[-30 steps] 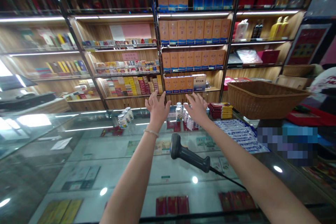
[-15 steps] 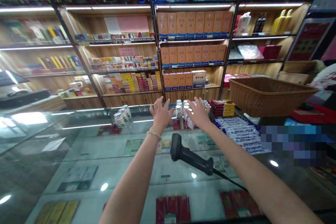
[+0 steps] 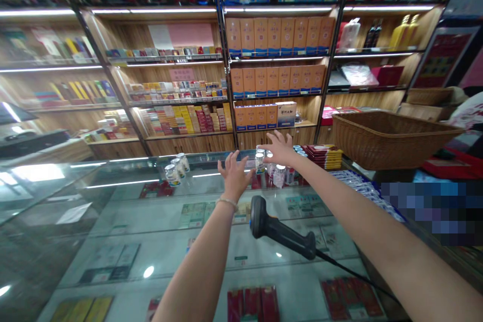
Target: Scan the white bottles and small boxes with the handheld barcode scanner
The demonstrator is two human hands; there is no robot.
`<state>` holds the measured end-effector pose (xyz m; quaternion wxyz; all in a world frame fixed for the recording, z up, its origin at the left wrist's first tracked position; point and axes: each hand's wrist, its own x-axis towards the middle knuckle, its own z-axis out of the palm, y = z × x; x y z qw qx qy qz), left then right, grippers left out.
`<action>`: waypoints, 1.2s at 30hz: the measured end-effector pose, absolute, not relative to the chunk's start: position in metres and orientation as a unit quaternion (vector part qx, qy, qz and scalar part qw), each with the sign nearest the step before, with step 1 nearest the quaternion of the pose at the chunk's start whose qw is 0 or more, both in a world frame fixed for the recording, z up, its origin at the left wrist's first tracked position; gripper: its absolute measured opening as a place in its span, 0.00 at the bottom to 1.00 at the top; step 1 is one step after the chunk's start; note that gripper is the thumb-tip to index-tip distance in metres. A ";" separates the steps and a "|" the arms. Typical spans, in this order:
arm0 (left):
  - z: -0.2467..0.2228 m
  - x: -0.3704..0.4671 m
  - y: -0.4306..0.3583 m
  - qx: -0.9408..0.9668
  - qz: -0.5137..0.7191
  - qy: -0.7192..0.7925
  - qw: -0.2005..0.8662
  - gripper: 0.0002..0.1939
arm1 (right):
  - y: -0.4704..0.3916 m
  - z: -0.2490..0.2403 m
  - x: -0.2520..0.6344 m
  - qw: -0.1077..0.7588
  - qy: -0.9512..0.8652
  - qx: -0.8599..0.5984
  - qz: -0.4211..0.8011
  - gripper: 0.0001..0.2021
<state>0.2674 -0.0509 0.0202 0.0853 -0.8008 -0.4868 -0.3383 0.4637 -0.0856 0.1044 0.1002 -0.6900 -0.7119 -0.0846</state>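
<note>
My right hand point(image 3: 278, 150) reaches over a group of small white-lidded bottles point(image 3: 279, 176) on the glass counter, its fingers spread. Whether its fingertips touch the bottles behind them I cannot tell. My left hand point(image 3: 234, 179), with a beaded bracelet at the wrist, hovers just left of that group, fingers apart and nothing in them. Several more small bottles point(image 3: 176, 169) stand in a row farther left. Between my forearms lies a black barcode scanner point(image 3: 281, 229), its cord running to the lower right.
Beside the bottles are stacked red and yellow packets point(image 3: 323, 155) and blue-white packets point(image 3: 352, 187). A wicker basket point(image 3: 392, 136) stands at the right. Boxed goods fill the wall shelves point(image 3: 279, 80) behind. Packs show under the counter glass point(image 3: 158, 231).
My right hand has moved slightly left and away from me, uncovering bottles at the front of the group. My left hand has shifted a little right and nearer to me.
</note>
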 end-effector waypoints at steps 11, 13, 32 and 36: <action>0.008 0.268 -0.041 -0.811 -0.282 -0.511 0.048 0.27 | -0.055 0.106 0.461 0.043 -0.747 -0.658 -0.079 0.27; 0.007 0.268 -0.041 -0.810 -0.285 -0.510 0.045 0.27 | -0.052 0.108 0.460 0.038 -0.754 -0.651 -0.077 0.24; 0.012 0.268 -0.046 -0.807 -0.296 -0.511 0.026 0.25 | -0.066 0.126 0.457 0.019 -0.769 -0.632 -0.092 0.13; 0.017 0.267 -0.047 -0.814 -0.312 -0.489 0.032 0.26 | -0.076 0.143 0.457 0.023 -0.768 -0.633 -0.096 0.13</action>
